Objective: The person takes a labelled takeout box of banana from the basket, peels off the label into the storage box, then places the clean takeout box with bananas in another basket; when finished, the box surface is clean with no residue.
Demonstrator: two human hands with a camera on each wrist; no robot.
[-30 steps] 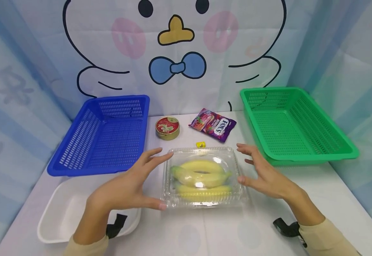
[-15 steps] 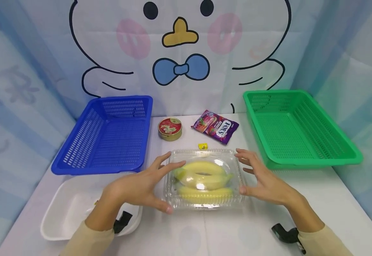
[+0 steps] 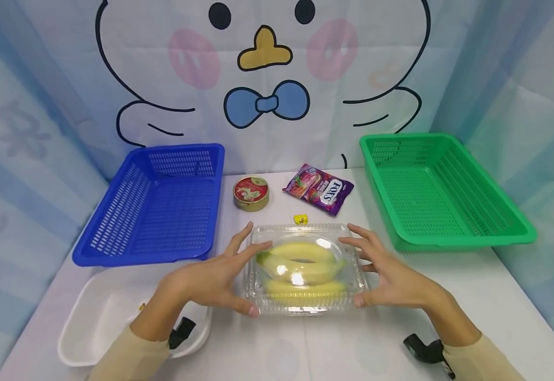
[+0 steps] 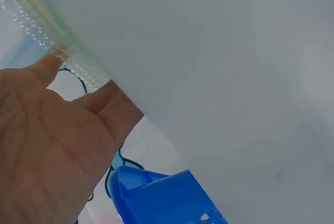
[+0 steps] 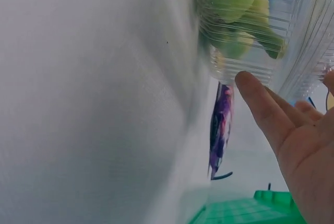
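Observation:
A clear plastic clamshell box [image 3: 277, 230] with several bananas [image 3: 301, 271] inside lies on the table, lid down. My left hand [image 3: 210, 278] is at its left side, fingers spread, the index finger over the lid's edge and the thumb by the front left corner. At the opposite side, my right hand [image 3: 391, 278] has its fingers over the lid's right edge and its thumb at the front corner. In the right wrist view, extended fingers of the right hand [image 5: 297, 140] reach the ribbed box wall [image 5: 237, 71]. A white surface partly hides the left fingers in the left wrist view.
Behind the box are a yellow-wrapped candy [image 3: 301, 218], a round red-and-gold tin [image 3: 251, 193] and a purple FOX'S candy bag [image 3: 319, 189]. A blue basket [image 3: 177, 211] stands left, a green basket [image 3: 429, 196] right. A white tub [image 3: 79, 328] sits under my left forearm.
Both hands have closed in on the box. The left hand moved right to its edge; the right fingers came left over the lid. The box has stayed in place.

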